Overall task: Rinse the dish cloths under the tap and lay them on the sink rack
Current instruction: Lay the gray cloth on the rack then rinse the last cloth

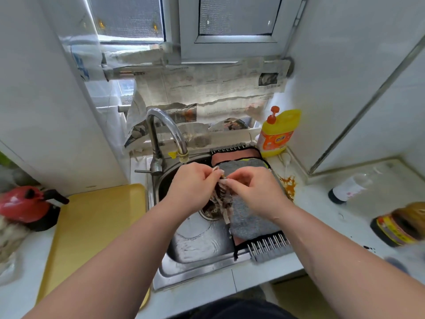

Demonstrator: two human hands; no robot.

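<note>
the patterned dish cloth (220,200) hangs bunched between your two hands, over the sink basin (197,244) and just below the tap (166,125) spout. your left hand (192,183) pinches its top edge with curled fingers, and your right hand (252,187) grips the same edge just beside it, knuckles up; the cloth's lower end dangles toward the drain. water lies rippled in the bottom of the basin.

just to the right, a grey cloth (249,218) is laid flat across the sink rack (269,246), which spans the right part of the sink. a pink cloth with black trim (234,157) lies under it and shows at the far end and at the near left edge. your right wrist passes over the grey cloth.

behind the rack stands a yellow dish soap bottle (278,132) with a red pump. a brown stain (288,183) marks the counter beside the rack. left of the sink lies a yellow board (92,226), with a red kettle (25,206) beyond it. newspaper (218,86) covers the wall behind the tap.
</note>
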